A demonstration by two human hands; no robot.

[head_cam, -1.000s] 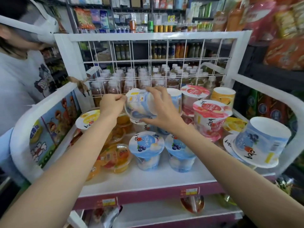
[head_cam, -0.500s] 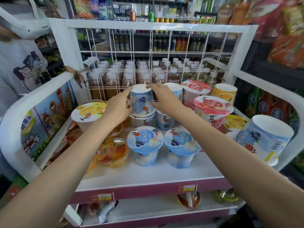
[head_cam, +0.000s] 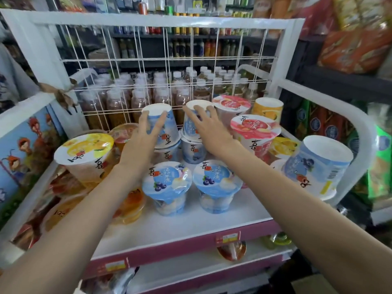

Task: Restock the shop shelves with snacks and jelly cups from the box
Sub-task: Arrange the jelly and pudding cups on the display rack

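Blue inverted jelly cup (head_cam: 163, 126), carried a second ago, now sits stacked at the shelf (head_cam: 191, 228) rear, my left hand (head_cam: 146, 134) and right hand (head_cam: 209, 126) spread-fingered, steadying neighbouring stacks.

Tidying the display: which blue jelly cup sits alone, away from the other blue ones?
The upside-down blue cup at the shelf's far right edge; the rest cluster in the middle by both hands.

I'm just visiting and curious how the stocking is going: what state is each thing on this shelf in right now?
Left hand: fingers spread against an upside-down blue cup.
Right hand: fingers spread over a second upside-down blue cup.
Both inverted cups: stacked on upright blue cups.
Two front blueberry cups: upright, sealed.
Yellow cup: upright, sealed.
Pink cup: upright, sealed.
Big blue cup at right: upside down.
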